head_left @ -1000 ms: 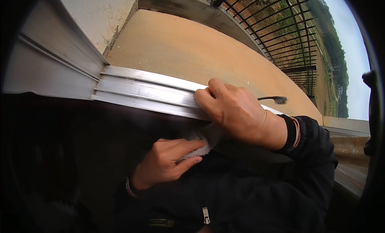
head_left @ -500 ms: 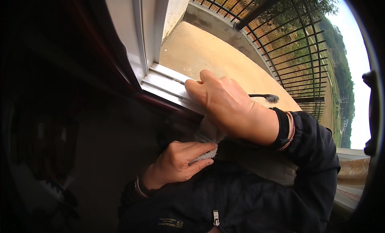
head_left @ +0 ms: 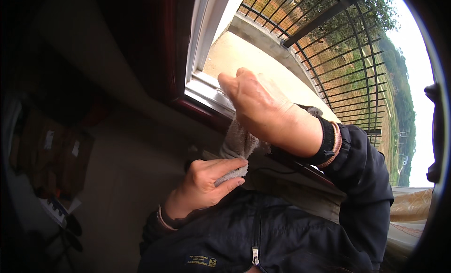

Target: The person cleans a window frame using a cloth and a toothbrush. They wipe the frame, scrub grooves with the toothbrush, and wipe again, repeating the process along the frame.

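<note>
A grey, fluffy cloth stretches between my two hands beside the window. My left hand, lower and nearer my jacket, pinches a folded end of it between thumb and fingers. Above it, my right hand is curled into a fist, and the cloth hangs from beneath it. That fist is over the white window track; whether it touches the track is hidden. Behind my right wrist shows part of a dark brush, its handle mostly covered.
A dark red frame edge runs along the inside of the window. Outside lie a pale concrete ledge and a black metal fence. Cardboard boxes stand in the dim room at left. A patterned curtain hangs at right.
The window frame has shifted right in view. My right hand sits slightly higher, showing more of the cloth below it. The brush is now more hidden by my wrist. My left hand keeps its pinch.
</note>
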A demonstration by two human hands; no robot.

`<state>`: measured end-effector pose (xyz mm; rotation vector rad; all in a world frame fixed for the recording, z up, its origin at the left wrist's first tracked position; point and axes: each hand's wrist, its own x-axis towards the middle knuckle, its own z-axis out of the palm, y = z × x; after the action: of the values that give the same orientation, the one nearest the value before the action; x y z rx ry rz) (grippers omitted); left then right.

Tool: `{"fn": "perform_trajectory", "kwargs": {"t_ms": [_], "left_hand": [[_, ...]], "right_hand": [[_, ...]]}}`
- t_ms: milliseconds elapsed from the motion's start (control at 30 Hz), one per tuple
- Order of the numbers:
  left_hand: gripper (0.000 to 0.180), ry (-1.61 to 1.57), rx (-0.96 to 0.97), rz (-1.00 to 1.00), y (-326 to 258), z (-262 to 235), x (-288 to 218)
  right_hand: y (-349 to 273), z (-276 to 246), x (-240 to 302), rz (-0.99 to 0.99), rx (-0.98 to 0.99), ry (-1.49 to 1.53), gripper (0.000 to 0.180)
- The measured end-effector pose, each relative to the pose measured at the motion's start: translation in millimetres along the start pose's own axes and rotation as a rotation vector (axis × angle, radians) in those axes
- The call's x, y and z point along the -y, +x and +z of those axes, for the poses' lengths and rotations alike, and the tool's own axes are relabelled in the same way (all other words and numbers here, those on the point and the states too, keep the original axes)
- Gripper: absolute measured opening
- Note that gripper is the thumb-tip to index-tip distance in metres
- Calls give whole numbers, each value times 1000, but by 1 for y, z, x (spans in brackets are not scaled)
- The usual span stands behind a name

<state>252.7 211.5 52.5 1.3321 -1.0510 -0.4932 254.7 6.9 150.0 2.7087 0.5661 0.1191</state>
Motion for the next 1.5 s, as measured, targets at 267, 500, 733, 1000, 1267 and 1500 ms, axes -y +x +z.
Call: {"fn": "perform_trajectory", "kwargs": {"t_ms": [267, 500, 733, 1000, 1267, 1500], "left_hand": [[33, 10, -47, 15, -8, 3, -3], [33, 16, -47, -37, -5, 3, -8], [33, 4, -57, -30, -2, 5, -7], [32, 3, -68, -44, -1, 4, -8], [34, 6, -40, -77, -7, -1, -12], [34, 16, -114, -42, -11, 2, -13]], "right_hand": [[-10, 8, -25, 334, -74, 539, 7], [6, 30, -7, 266, -88, 563, 9], [1, 19, -22, 218, -308, 465, 12], [16, 37, -26, 315, -209, 636, 15], [18, 40, -11, 187, -364, 769, 13], [19, 30, -11, 44, -339, 586, 3]]}}
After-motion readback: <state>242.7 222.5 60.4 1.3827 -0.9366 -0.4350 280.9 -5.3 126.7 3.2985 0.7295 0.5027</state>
